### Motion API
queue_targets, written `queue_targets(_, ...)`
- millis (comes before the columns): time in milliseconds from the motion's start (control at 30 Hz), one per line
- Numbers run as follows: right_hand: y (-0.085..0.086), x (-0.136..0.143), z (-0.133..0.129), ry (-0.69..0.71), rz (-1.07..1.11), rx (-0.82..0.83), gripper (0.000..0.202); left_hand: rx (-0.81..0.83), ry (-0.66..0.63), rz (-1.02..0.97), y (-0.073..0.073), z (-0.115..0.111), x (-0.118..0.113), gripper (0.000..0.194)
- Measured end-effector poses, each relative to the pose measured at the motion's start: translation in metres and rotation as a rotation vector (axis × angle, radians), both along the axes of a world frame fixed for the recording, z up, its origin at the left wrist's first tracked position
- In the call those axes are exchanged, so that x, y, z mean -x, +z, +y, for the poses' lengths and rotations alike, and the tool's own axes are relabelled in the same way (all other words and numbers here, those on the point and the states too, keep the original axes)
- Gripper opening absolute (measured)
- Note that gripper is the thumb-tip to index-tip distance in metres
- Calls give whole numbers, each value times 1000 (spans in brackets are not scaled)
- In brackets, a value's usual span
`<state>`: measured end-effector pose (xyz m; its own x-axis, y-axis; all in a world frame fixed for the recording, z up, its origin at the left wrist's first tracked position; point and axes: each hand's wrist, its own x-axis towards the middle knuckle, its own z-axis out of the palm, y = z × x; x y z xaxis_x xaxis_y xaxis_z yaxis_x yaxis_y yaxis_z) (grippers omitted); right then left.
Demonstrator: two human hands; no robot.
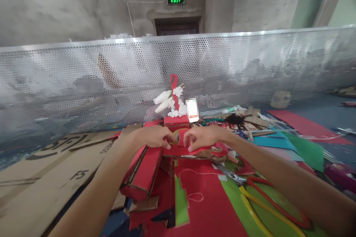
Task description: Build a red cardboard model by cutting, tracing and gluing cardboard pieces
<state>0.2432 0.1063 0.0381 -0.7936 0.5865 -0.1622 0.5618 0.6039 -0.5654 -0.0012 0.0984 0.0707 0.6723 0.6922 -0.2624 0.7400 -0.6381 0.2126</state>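
My left hand rests at the left end of a red-covered cardboard piece, its fingers curled at the edge. From the right, my right hand has its thumb and fingers pinched on the same red piece. Just left and below, a red box-like cardboard form shows bare corrugated edges. Behind the hands stands a red hooked figure with white tufts and white spoon-like pieces around it. Scissors with red and yellow handles lie below my right forearm. Red sheets spread in front.
A large flattened cardboard box covers the left side. Green sheets, blue sheets, a glue tube and scraps lie at the right. A perforated metal barrier stands behind. A white card stands near the figure.
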Motion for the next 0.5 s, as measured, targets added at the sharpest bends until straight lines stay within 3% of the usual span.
queue_targets(500, 2, 4, -6, -69, -85, 45, 34, -7, 90, 233, -3, 0, -4, 27)
